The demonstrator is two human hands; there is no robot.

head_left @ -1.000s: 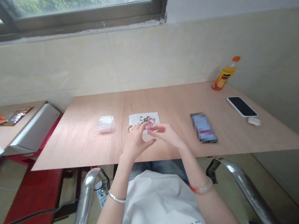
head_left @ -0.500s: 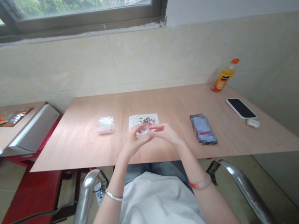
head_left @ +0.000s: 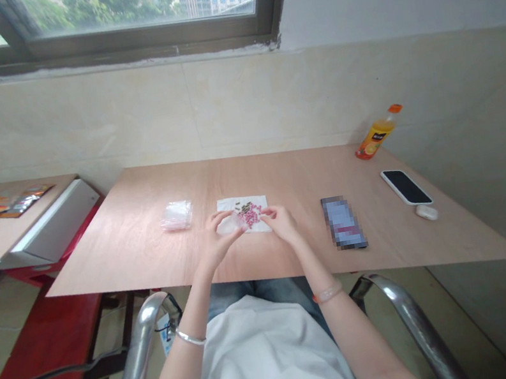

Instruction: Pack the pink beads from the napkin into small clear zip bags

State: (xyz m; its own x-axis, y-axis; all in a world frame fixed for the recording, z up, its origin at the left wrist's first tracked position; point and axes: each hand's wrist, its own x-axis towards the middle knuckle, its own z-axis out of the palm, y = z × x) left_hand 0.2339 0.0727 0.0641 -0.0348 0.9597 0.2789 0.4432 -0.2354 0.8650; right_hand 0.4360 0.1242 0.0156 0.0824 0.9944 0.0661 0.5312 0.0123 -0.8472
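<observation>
On a white sheet of paper (head_left: pixel 223 205) lies a pile of small pink pieces (head_left: pixel 250 217) with several dark greenish-brown ones (head_left: pixel 245 207) behind them. My left hand (head_left: pixel 215 240) is at the paper's left side, thumb and fingers gripping a small clear plastic bag (head_left: pixel 230 224). At the right edge of the pile is my right hand (head_left: pixel 282 223), its thumb and fingertips pinched together. Whatever is between those fingertips is too small to make out. To the left rests a stack of clear plastic bags (head_left: pixel 177 216).
Right of my hands lies a phone with a blurred screen (head_left: pixel 344 223). Farther right are a white phone (head_left: pixel 406 187), a small white case (head_left: pixel 426 212) and an orange drink bottle (head_left: pixel 376 135). Metal chair armrests (head_left: pixel 139 364) flank me below the wooden table (head_left: pixel 113 252).
My hands were together over the front of the paper, both at the clear bag. My right hand has moved away to the right, down to the pile; my left keeps the bag.
</observation>
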